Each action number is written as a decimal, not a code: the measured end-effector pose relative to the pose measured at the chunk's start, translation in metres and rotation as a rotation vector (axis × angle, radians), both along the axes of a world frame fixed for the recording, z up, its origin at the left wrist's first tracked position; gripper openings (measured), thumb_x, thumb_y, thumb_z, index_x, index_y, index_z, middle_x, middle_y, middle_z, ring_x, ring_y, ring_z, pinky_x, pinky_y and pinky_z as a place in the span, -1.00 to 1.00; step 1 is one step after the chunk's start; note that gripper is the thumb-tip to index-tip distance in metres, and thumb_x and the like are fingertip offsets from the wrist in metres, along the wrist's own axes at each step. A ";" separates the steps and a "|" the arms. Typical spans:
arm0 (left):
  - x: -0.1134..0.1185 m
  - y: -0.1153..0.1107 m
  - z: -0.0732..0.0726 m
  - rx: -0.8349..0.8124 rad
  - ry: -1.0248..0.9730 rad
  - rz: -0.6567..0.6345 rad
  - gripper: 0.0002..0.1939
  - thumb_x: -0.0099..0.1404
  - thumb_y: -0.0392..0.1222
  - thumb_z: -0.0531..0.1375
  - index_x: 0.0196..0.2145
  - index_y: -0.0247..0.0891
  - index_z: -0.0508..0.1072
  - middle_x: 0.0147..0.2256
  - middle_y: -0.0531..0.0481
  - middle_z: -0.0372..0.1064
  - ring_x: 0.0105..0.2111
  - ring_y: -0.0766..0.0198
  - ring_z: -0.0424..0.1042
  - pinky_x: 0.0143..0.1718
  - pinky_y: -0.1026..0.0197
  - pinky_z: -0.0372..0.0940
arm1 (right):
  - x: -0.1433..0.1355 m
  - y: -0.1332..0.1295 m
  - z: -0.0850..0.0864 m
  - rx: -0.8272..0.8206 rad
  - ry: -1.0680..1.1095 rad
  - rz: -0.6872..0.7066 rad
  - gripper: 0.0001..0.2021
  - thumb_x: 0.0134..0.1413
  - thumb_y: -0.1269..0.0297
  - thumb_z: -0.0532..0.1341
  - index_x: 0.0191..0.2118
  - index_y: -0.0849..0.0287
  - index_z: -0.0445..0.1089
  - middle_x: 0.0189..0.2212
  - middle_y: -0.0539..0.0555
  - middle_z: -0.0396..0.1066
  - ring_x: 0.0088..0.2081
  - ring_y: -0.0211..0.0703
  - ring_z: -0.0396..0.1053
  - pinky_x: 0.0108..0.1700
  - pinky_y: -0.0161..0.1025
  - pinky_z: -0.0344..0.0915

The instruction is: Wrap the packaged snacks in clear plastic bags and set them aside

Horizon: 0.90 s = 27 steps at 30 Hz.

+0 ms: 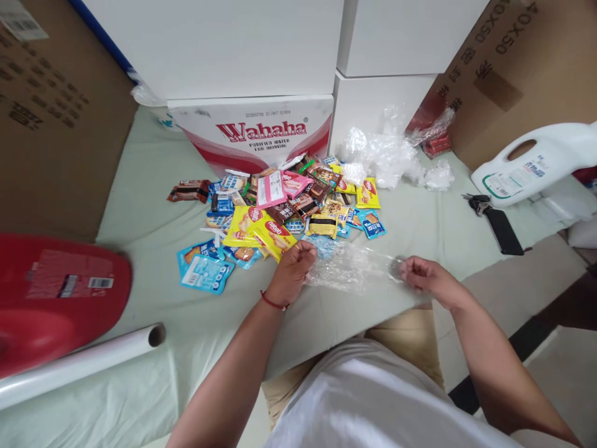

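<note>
A clear plastic bag (352, 266) is stretched flat between my two hands, above the near edge of the cloth-covered table (298, 326). My left hand (296, 267) is closed on its left end, right beside the yellow snack packets (275, 236). The fingers of my right hand (420, 274) pinch the bag's right end. Beyond the bag lies a heap of small wrapped snacks in yellow, brown, pink and blue. Light blue packets (208, 274) lie to the left of my left hand.
A Wahaha carton (261, 134) stands behind the heap, with crumpled clear plastic (382, 155) to its right. A white jug (532, 165) and a black key holder (504, 231) are at the right. At the left are a red container (60, 298) and a white roll (88, 361).
</note>
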<state>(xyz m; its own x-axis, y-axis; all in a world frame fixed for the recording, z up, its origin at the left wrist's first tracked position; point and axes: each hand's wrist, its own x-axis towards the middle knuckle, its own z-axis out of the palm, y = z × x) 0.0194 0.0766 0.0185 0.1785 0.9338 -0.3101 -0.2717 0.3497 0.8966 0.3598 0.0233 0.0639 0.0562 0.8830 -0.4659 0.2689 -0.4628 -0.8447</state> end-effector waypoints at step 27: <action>0.011 -0.004 0.008 -0.007 0.089 0.138 -0.59 0.21 0.17 0.29 -0.48 -0.19 0.30 -0.58 0.16 0.19 -0.64 0.42 0.10 -0.66 0.32 -0.01 | -0.104 0.011 0.002 0.599 -0.084 0.370 -0.83 0.22 0.27 0.29 -0.13 -0.06 0.62 -0.13 0.10 0.60 -0.07 0.02 0.52 0.01 -0.06 0.39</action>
